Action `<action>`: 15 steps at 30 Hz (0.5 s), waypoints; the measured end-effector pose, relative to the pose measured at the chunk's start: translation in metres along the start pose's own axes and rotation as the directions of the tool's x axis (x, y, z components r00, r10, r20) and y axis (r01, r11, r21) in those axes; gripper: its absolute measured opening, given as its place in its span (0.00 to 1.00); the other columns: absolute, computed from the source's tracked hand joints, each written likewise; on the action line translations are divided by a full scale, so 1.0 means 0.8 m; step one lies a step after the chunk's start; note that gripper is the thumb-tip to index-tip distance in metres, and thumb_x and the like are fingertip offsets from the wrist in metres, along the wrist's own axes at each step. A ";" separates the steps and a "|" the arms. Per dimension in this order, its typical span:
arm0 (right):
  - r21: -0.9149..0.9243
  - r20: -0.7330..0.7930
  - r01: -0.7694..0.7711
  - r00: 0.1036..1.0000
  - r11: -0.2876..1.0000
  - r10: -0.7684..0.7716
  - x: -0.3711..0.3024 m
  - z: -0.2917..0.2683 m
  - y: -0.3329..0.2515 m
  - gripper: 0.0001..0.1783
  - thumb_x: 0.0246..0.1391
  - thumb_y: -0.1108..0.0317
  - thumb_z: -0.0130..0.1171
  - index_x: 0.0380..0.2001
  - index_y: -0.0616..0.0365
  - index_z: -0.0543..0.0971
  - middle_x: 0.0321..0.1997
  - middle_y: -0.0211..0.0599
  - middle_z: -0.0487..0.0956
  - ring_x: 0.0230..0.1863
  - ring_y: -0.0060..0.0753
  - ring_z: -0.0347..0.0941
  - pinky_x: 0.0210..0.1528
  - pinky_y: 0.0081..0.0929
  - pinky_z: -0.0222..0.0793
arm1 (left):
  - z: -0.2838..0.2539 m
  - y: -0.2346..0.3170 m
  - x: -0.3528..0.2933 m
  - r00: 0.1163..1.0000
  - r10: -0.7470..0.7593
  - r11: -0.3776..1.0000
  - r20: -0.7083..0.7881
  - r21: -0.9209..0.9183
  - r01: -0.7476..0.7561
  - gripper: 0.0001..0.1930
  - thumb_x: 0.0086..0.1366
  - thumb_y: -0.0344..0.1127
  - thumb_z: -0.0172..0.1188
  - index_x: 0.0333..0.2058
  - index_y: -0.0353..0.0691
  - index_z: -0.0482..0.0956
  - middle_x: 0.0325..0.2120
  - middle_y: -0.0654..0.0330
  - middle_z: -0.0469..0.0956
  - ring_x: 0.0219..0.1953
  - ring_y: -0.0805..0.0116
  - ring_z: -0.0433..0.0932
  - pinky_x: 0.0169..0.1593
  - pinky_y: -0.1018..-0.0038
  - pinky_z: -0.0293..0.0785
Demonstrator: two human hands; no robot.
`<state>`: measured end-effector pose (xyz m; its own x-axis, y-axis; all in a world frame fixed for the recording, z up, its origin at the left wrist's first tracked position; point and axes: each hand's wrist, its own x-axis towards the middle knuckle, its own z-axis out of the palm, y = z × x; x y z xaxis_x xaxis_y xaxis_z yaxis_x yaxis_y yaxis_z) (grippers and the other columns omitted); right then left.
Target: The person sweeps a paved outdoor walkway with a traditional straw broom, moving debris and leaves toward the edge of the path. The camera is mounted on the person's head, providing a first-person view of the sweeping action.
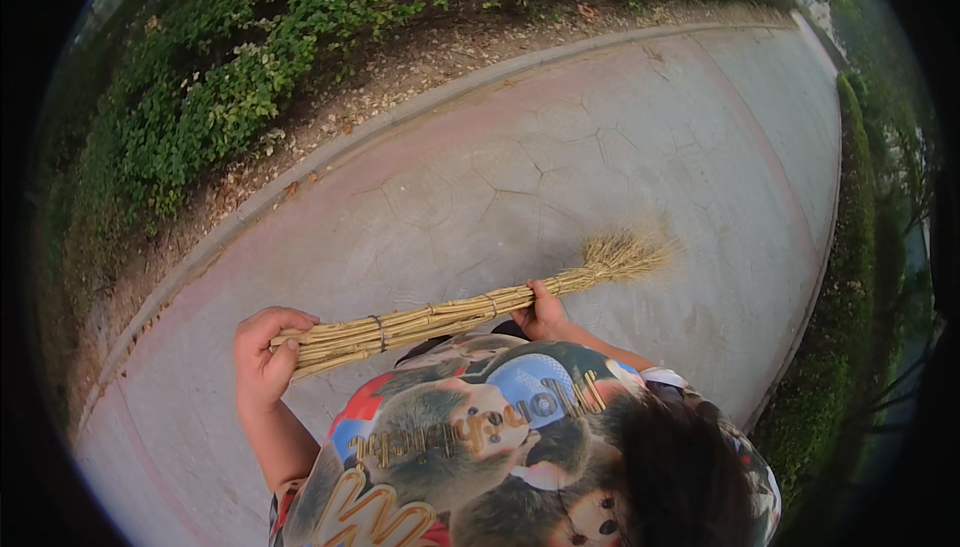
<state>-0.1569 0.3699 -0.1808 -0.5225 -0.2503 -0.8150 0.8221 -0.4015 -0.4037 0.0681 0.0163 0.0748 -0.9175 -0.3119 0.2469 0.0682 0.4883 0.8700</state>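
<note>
A long broom (430,322) of bundled yellowish stalks lies across the front of my body, its bristle head (630,253) fanning out to the right above the pavement. Dark ties bind the stalks at several places. At the thick left end, my left hand (268,352) is closed around the stalks, thumb toward me. My right hand (545,314) grips the narrower part, a little short of the bristles. Part of the right hand's fingers is hidden behind the handle.
Grey pavement (480,207) with cracks and reddish bands stretches beneath me. A curved stone curb (330,152) borders it on the left and far side, with leaf-strewn soil (380,77) and green bushes (230,67) beyond. A low hedge (850,277) runs along the right.
</note>
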 end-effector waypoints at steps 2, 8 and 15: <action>0.129 -0.009 0.016 1.000 0.992 -0.015 -0.002 -0.021 -0.042 0.12 0.60 0.59 0.53 0.37 0.56 0.71 0.37 0.37 0.78 0.41 0.39 0.79 0.48 0.40 0.80 | 0.029 0.013 0.079 0.986 0.051 0.997 0.159 0.043 -0.058 0.13 0.51 0.37 0.56 0.30 0.33 0.80 0.29 0.51 0.82 0.32 0.58 0.82 0.39 0.68 0.76; 0.447 -0.092 0.101 0.994 0.889 -0.067 0.020 -0.103 -0.107 0.18 0.58 0.60 0.48 0.39 0.66 0.72 0.40 0.52 0.79 0.44 0.49 0.78 0.52 0.45 0.77 | 0.144 0.042 0.255 0.880 0.266 0.964 0.392 -0.120 -0.238 0.11 0.49 0.33 0.56 0.29 0.33 0.81 0.29 0.51 0.82 0.32 0.58 0.82 0.38 0.68 0.76; 0.321 -0.301 0.226 0.945 0.920 -0.127 0.129 -0.160 -0.281 0.21 0.50 0.54 0.53 0.37 0.61 0.78 0.37 0.56 0.81 0.35 0.56 0.78 0.46 0.50 0.74 | 0.358 0.104 0.472 0.801 0.349 0.933 0.487 -0.097 -0.347 0.12 0.47 0.37 0.56 0.27 0.33 0.80 0.26 0.52 0.82 0.28 0.58 0.82 0.34 0.69 0.76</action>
<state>-0.3667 0.5471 -0.2278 -0.5304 0.0791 -0.8441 0.5658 -0.7085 -0.4219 -0.3850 0.1728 0.1178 -0.9017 0.3179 0.2931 0.4202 0.4844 0.7673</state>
